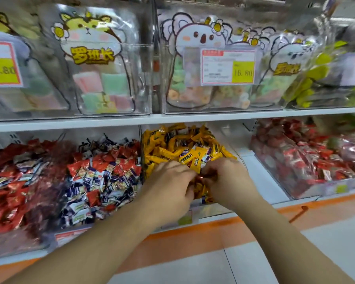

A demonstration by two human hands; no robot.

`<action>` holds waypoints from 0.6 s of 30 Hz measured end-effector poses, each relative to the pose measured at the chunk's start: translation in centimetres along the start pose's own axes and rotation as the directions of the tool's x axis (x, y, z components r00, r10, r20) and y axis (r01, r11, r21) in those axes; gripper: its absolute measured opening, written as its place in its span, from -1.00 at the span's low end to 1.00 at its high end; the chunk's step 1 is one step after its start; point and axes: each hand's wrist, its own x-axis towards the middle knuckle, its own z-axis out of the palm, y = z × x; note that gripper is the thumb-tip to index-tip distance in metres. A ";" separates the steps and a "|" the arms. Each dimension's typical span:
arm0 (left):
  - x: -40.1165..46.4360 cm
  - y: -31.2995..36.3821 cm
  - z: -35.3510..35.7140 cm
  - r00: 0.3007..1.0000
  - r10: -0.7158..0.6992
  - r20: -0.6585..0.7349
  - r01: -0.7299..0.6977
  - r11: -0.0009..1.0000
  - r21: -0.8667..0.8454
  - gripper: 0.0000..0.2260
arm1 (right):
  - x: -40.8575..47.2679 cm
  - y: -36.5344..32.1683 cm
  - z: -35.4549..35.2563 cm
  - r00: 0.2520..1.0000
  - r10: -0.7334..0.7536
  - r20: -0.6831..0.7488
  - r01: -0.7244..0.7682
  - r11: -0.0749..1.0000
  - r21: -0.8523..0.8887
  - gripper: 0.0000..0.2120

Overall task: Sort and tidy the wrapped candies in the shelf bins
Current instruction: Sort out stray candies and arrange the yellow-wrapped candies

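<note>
Yellow wrapped candies (184, 148) fill the middle bin at the lower shelf's front edge. Left hand (170, 181) and right hand (223, 177) dig in, fingers curled round wrappers between them. Loose pieces could spill over the front.

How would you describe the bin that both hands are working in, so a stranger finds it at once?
Look at the lower shelf, under the koala bags. The bin of yellow candies stands there, where the left hand and right hand meet. Its neighbours hold red and blue wrappers, not yellow.
</note>
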 end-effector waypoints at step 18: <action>-0.4 0.5 -1.0 0.977 -0.150 -0.149 0.103 0.953 -0.286 -0.72 | -0.9 -1.2 -2.8 0.969 0.230 -0.088 -0.195 0.936 0.293 -0.79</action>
